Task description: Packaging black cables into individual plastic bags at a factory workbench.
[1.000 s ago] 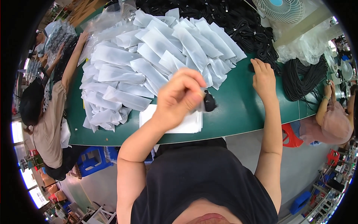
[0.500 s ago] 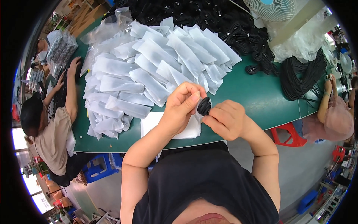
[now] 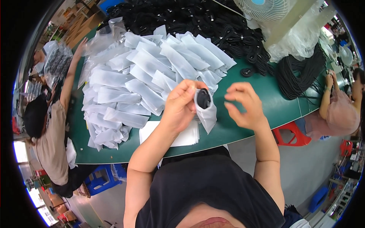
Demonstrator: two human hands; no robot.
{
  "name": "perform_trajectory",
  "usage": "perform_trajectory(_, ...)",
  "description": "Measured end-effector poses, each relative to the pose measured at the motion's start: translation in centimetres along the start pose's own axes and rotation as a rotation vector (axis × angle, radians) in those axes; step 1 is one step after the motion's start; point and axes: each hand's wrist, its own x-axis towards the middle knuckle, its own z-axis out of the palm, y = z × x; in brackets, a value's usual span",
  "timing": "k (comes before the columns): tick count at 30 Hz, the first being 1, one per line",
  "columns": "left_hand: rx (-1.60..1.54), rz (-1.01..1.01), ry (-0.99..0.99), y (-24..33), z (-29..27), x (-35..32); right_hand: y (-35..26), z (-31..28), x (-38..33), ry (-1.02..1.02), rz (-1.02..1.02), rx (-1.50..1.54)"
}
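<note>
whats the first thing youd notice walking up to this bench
The big heap of white plastic bags spread over the green table, with a mass of coiled black cables behind it. Up close, the left hand holds a small bag with a black cable coil inside, the right hand open beside it.

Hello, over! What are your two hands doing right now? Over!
Left hand gripping small clear bag, black coiled cable at its mouth. Right hand open, off the bag. Nothing between the hands.
</note>
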Motion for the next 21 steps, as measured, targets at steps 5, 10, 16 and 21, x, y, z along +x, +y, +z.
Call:
perform_trajectory(5,0.006,-0.134,-0.033,-1.3,0.9,-0.3,-0.2,0.9,-0.1,-0.132,-0.210,0.003)
perform_trajectory(10,0.255,-0.194,-0.024,-0.6,1.1,-0.8,-0.6,0.8,-0.5,-0.086,-0.229,0.032)
perform_trajectory(16,0.206,-0.118,0.018,-0.9,0.9,1.5,4.0,-1.5,0.5,0.074,0.235,-0.025)
perform_trajectory(21,0.334,-0.007,0.067,-0.8,-0.2,4.1,12.1,-3.9,-2.0,-0.305,0.205,-0.962)
